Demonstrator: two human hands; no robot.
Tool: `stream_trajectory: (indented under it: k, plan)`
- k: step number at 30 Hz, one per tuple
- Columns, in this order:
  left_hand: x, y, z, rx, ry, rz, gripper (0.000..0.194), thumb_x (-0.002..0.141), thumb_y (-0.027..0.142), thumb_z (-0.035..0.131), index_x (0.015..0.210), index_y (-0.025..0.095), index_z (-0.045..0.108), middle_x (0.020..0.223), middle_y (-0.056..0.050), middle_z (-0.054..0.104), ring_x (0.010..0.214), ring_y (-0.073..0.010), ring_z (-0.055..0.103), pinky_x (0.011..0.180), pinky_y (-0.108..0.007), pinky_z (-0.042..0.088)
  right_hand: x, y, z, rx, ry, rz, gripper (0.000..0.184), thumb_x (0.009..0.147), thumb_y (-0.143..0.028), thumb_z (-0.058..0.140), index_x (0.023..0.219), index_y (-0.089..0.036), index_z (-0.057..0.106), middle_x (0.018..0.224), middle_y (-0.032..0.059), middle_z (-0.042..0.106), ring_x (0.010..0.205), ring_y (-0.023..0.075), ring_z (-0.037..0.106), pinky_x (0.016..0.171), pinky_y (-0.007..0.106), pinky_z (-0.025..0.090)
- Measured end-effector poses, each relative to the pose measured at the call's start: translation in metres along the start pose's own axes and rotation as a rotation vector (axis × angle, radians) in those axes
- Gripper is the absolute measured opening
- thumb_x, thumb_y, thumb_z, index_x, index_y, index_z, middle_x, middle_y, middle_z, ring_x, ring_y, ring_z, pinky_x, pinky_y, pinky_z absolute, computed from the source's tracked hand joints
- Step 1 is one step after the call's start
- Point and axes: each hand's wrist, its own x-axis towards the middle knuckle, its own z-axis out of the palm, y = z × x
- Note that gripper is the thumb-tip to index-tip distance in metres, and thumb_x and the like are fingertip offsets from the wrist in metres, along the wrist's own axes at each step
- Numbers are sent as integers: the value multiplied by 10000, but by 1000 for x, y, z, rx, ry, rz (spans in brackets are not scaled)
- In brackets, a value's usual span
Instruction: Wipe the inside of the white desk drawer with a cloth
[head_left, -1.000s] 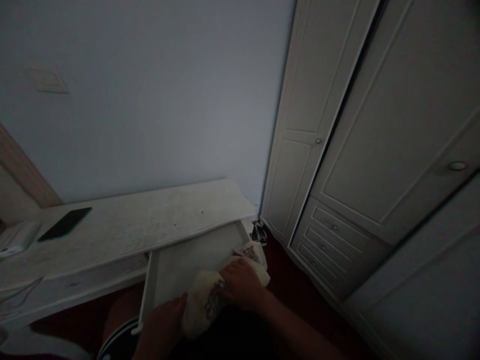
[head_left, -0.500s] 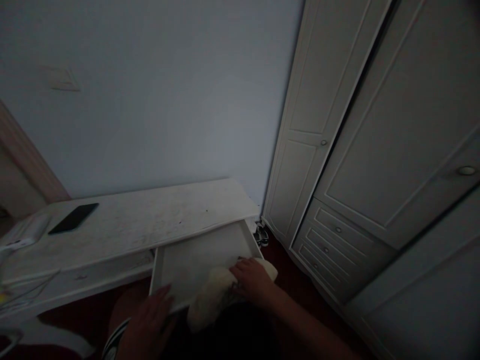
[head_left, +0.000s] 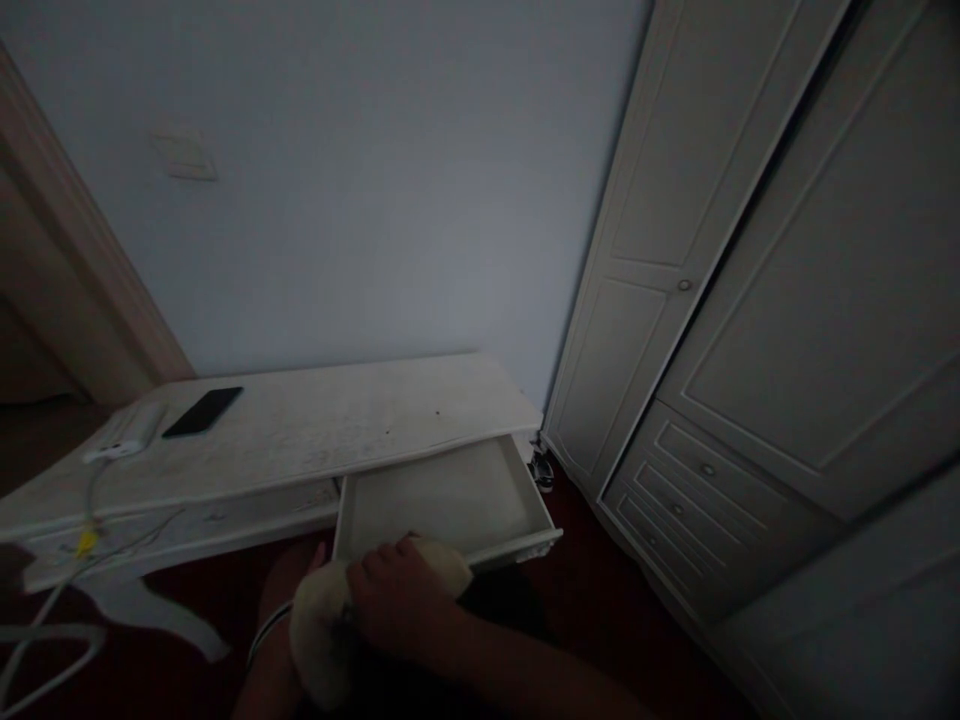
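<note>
My right hand [head_left: 397, 595] is closed over a soft cream cloth [head_left: 322, 625], bunched up, its far end showing beyond my fingers. Part of the cloth lies over the front left of a pulled-out white drawer [head_left: 442, 500], whose visible floor is bare. Low at the left, beside the drawer's left side, my left hand [head_left: 319, 557] is mostly hidden behind the cloth; only a bit of its fingers shows. Whether it grips anything cannot be made out.
The drawer belongs to a worn white desk [head_left: 360, 410]. On the desk lie a dark phone [head_left: 202, 412] and a white power strip [head_left: 131, 430] with a cable and a yellow tag [head_left: 87, 542]. A white wardrobe [head_left: 637, 300] stands at the right, with shoes [head_left: 541, 470] near its foot.
My right hand has carried the cream cloth leftward across the drawer front, uncovering the drawer's right corner. My left hand lifted off the cloth, spread, and is now mostly behind it. The view turned left.
</note>
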Motion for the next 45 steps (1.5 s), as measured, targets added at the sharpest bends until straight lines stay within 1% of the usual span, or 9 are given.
stream_trajectory:
  k: [3, 7, 13, 18, 22, 27, 32, 39, 45]
  plan:
    - [30, 2, -8, 4, -38, 28, 368, 985, 474, 605, 1258, 230, 639, 1336, -93, 633, 1111, -230, 644, 941, -452, 578, 15, -15, 5, -21, 40, 1, 243, 953, -372, 628, 1067, -158, 627, 960, 72, 724, 843, 247, 661, 764, 407, 538]
    - [35, -2, -12, 6, -82, 63, 357, 926, 465, 632, 1253, 333, 685, 1202, -31, 735, 1125, -299, 676, 939, -472, 594, 0, -1, 3, -3, 5, -24, 209, 974, -363, 598, 1074, -183, 636, 974, 63, 736, 853, 257, 669, 743, 402, 535]
    - [-11, -40, 4, -45, -20, 221, 641, 840, 364, 576, 1477, 388, 505, 1335, 8, 711, 1313, -306, 615, 1066, -422, 536, -57, 60, -19, -38, -57, 69, 194, 1004, -294, 560, 1162, -289, 673, 1021, 71, 746, 966, 272, 672, 958, 411, 505]
    - [-10, -59, 22, 80, 160, 410, 746, 911, 363, 553, 1598, 364, 262, 1556, -69, 528, 1444, -315, 483, 1176, -500, 427, -126, 128, -40, -114, -67, 108, 225, 977, -208, 583, 1186, -202, 665, 1048, 90, 743, 974, 263, 669, 915, 413, 514]
    - [-2, -64, 23, 239, 236, 618, 750, 946, 308, 549, 1615, 366, 216, 1629, -100, 426, 1489, -325, 413, 1222, -578, 335, -195, 166, -62, -216, 164, 152, 343, 991, -213, 509, 1317, -200, 614, 1134, 124, 725, 1016, 271, 661, 893, 423, 518]
    - [0, -59, 22, 439, 243, 680, 695, 860, 177, 610, 1502, 408, 481, 1705, -41, 301, 1512, -351, 370, 1227, -581, 320, -244, 180, -86, -288, 436, 353, 463, 986, -277, 489, 1434, -160, 513, 1167, 172, 692, 1038, 316, 644, 852, 454, 532]
    - [5, -25, 24, 583, 97, 665, 677, 799, 186, 688, 1439, 372, 572, 1653, -52, 404, 1519, -355, 362, 1254, -639, 193, -216, 169, -65, -194, 257, 359, 503, 966, -335, 555, 1433, -148, 545, 1398, 185, 610, 1269, 323, 557, 1020, 485, 482]
    - [11, 61, 21, 454, -388, 518, 354, 968, 400, 549, 1279, 291, 678, 1313, -63, 726, 1204, -263, 672, 1065, -422, 493, -148, 132, -34, -35, 122, 366, 269, 996, -400, 594, 1149, -197, 683, 1091, 101, 739, 1036, 276, 640, 987, 453, 465]
    - [9, 79, 14, 459, -491, 363, 357, 947, 215, 466, 1220, 249, 693, 1244, -111, 736, 1142, -266, 697, 971, -380, 499, -80, 71, -25, 31, -65, 255, 366, 978, -529, 557, 1113, -210, 677, 1044, 94, 725, 997, 311, 645, 909, 475, 507]
